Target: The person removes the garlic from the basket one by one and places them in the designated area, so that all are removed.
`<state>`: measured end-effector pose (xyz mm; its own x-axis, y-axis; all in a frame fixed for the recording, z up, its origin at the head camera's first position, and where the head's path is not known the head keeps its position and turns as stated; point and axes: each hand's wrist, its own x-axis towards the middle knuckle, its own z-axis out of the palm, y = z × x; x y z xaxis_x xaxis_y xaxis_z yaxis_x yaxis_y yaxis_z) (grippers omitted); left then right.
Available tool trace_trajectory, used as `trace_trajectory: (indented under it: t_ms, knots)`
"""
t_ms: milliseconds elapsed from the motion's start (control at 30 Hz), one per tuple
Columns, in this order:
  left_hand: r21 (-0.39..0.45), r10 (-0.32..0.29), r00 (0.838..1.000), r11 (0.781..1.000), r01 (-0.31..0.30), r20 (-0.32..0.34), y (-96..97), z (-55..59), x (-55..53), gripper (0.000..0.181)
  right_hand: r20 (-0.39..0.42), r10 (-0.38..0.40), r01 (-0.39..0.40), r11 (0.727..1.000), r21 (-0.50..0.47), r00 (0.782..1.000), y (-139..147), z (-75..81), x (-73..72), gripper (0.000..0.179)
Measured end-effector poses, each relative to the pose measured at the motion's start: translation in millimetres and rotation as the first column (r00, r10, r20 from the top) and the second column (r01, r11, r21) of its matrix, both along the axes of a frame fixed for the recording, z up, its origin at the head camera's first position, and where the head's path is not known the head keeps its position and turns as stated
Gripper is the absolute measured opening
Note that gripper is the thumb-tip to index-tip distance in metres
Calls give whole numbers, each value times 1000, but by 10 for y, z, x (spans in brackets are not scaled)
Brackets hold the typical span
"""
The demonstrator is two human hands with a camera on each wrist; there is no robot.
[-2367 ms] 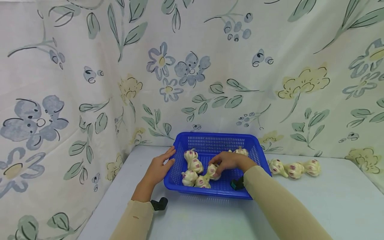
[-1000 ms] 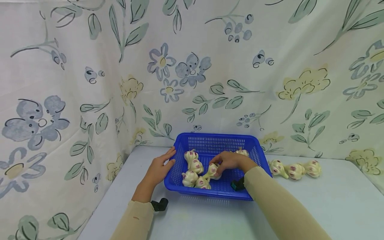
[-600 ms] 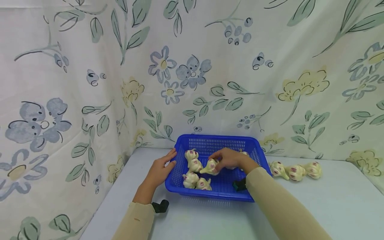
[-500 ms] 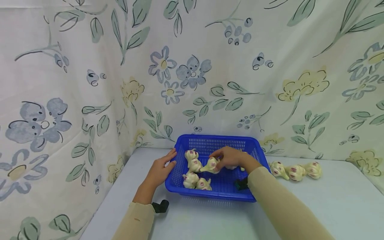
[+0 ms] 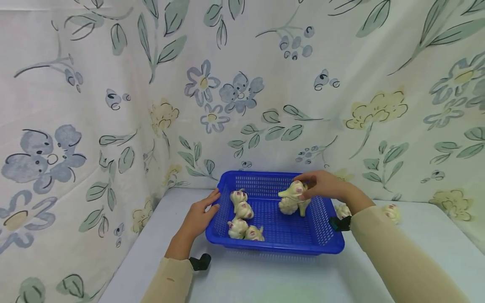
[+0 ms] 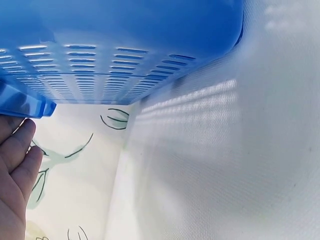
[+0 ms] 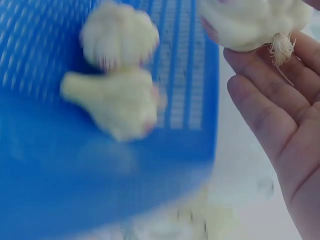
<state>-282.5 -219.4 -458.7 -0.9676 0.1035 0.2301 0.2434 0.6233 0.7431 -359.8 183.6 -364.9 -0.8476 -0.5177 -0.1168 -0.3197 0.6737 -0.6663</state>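
My right hand (image 5: 327, 185) pinches a garlic bulb (image 5: 293, 191) over the right back part of a blue plastic basket (image 5: 273, 245). In the right wrist view the roots of this held bulb (image 7: 250, 22) hang beside the fingers. Two more bulbs lie beneath it in the basket, one pale and round (image 7: 117, 35), the other with a long stem (image 7: 120, 102). Several purple-streaked bulbs (image 5: 244, 210) lie along the basket's left side. My left hand (image 5: 201, 214) rests with extended fingers against the left rim; its fingers (image 6: 27, 170) show below the rim in the left wrist view.
On the white table (image 5: 242, 277), right of the basket, lie a garlic bulb (image 5: 342, 211) and another bulb (image 5: 391, 213), with my right forearm covering the space between. A flower-printed cloth (image 5: 242, 139) hangs behind. Each wrist wears a small black camera (image 5: 201, 261).
My right hand has lifted the garlic bulb from the basket's middle and carried it right and back, above the two bulbs there. The left hand stays at the rim.
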Motion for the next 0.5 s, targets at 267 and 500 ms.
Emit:
trace_trajectory:
  t_ms: [267,500]
  knots:
    - [8,7,1000,1000,-8,3,-13,11,2,45,-12,-139,138,990,-26,990,816,-4,152,74]
    - [-6,5,1000,1000,-5,-14,-11,-24,-18,46,12,-316,316,949,-20,949,1560,-142,330,81]
